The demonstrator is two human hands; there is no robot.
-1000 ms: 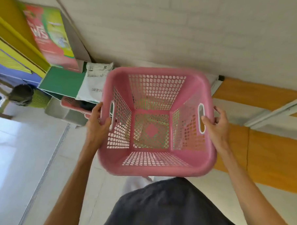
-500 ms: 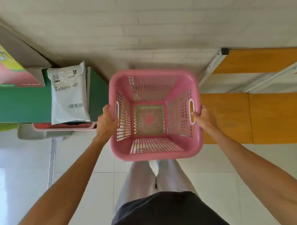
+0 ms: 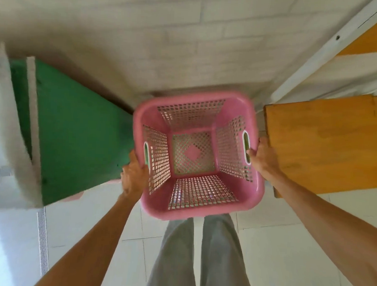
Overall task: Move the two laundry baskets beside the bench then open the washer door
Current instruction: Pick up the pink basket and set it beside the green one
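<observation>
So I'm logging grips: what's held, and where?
The pink basket, by its side handle slots: left hand one side, right hand the other.

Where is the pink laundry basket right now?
Centre of the head view: pink basket held by left hand and right hand, between green surface and wooden bench.

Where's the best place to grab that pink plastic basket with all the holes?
Grab the pink plastic laundry basket by the oval handle slots in its two opposite side walls, one hand from each side. The left hand and right hand already hold it there, keeping it level.
</observation>
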